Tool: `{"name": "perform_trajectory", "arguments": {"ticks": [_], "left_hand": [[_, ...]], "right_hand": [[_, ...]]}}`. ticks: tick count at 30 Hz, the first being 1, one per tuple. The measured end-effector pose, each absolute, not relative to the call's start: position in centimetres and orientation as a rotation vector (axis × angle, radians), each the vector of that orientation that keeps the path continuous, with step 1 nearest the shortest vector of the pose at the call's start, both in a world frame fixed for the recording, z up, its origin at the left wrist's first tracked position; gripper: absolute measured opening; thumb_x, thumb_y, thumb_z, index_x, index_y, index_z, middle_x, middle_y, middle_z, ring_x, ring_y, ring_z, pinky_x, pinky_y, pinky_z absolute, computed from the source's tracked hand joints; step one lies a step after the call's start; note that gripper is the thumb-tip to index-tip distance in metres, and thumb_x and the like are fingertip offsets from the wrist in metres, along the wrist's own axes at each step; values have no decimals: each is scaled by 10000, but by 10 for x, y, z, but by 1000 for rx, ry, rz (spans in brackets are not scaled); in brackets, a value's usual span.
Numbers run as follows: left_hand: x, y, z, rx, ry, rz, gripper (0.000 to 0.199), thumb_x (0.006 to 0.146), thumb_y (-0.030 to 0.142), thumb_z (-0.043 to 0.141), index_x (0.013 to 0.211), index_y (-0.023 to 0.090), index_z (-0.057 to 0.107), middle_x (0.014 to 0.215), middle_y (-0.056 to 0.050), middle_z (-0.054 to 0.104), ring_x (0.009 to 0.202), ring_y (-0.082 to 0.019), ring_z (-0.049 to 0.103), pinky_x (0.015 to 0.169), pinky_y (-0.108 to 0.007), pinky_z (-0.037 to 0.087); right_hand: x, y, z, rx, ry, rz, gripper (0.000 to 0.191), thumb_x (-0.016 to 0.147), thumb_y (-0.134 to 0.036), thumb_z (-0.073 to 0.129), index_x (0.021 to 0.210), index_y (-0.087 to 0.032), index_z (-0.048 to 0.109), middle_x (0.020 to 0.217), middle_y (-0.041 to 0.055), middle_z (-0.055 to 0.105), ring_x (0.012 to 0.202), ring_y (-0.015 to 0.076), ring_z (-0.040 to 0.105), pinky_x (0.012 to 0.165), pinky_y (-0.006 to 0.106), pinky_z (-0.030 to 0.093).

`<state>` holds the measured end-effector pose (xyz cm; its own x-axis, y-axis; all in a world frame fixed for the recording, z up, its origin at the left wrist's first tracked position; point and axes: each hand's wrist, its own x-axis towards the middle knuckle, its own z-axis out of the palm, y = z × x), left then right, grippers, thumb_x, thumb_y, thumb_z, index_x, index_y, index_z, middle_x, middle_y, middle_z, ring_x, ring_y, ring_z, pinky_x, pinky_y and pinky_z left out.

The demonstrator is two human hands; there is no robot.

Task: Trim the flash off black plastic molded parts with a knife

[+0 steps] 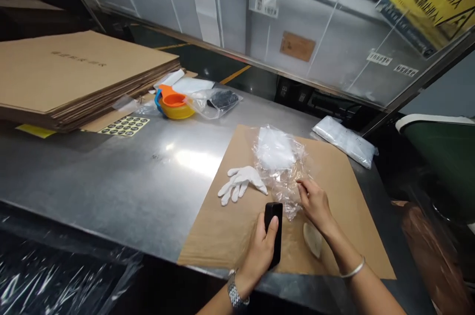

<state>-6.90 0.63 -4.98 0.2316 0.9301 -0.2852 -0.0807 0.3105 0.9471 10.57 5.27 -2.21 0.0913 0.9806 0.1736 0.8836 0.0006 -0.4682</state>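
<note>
Black box (275,210) gripped in left hand (259,249), right hand (315,203) by plastic film (285,191) — pinch unclear

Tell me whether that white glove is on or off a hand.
Off: the white glove lies on the brown sheet, while the left hand and right hand are both bare.

On the sheet (345,206) near me, a glove (243,181) lies left of plastic film (286,195); a cardboard stack (85,75) sits far left.

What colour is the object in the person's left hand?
The object in the left hand is black, seen in the head view.
</note>
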Motion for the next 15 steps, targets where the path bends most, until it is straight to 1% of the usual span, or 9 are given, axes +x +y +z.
{"name": "perform_trajectory", "arguments": {"ticks": [2,3,5,6,8,10,12,15], "left_hand": [[-63,13,-57,1059,1126,909,407,848,450,488,1095,133,554,1099,-142,595,1087,-274,512,968,-370,351],[-60,14,-61,1094,1145,926,409,846,423,495,1117,122,546,1140,-159,570,1130,-287,477,1005,-392,310],[-57,14,-71,1187,1209,974,446,846,353,487,1217,106,486,1263,-180,487,1232,-296,373,1073,-427,200],[-55,13,-76,1286,1267,987,460,861,327,446,1267,110,449,1292,-178,464,1249,-294,351,1078,-445,189],[-54,12,-86,1442,1386,1014,476,875,294,382,1320,127,407,1285,-172,462,1231,-296,374,1054,-472,235],[-54,11,-93,1542,1463,1036,482,869,289,376,1326,140,413,1279,-176,460,1205,-310,402,1022,-489,279],[-56,12,-96,1576,1499,1056,475,858,296,391,1308,152,441,1276,-174,464,1191,-318,414,1006,-494,295],[-61,18,-94,1546,1499,1112,441,856,293,393,1271,171,475,1241,-156,500,1182,-305,425,1003,-481,302]], "right_hand": [[108,78,-26,-1932,-1894,289,184,924,-252,463,984,-149,603,985,59,639,913,166,604,810,354,480],[108,89,-28,-1943,-1929,303,182,916,-278,496,982,-147,602,982,46,634,898,159,605,805,361,488],[107,104,-32,-1959,-2000,342,204,902,-317,531,998,-150,597,1005,39,622,893,156,605,800,369,498],[106,110,-34,-1959,-2036,365,213,899,-323,535,1013,-152,594,1027,44,616,904,160,602,803,372,498],[103,116,-39,-1941,-2107,418,234,892,-325,545,1046,-154,585,1070,53,602,939,173,593,817,386,494],[101,119,-45,-1906,-2160,479,255,884,-328,556,1067,-152,577,1095,57,592,964,184,586,829,400,489],[101,121,-50,-1873,-2166,541,262,884,-328,556,1078,-153,573,1100,58,591,964,185,586,830,402,488],[109,124,-56,-1832,-2085,631,262,891,-327,546,1086,-153,569,1088,57,595,940,176,594,813,390,497]]}}
